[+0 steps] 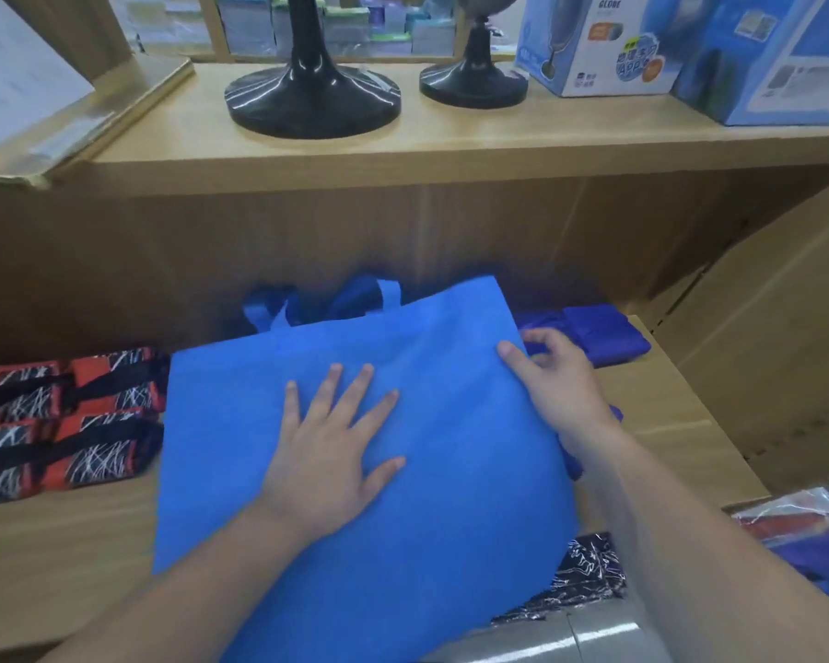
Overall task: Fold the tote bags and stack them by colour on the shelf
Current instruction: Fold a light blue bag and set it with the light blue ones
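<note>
Red bags (pixel 63 423) stacked left, navy bag (pixel 604 332) folded right. Blue bag (pixel 441 495) not yet folded: left hand (pixel 331 452) flat on it, fingers spread; right hand (pixel 558 382) pinches its edge.

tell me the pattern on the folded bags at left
Folded bags: orange-red and black, white scratchy lines; head view.

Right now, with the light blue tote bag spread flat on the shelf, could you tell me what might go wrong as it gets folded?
The light blue tote bag lies partly over a black patterned bag, so folding may drag that one along. The right hand grips the bag's edge right beside the dark blue folded bags and could knock that pile. Only the flat left hand pins the fabric, so it might slide askew.
</note>
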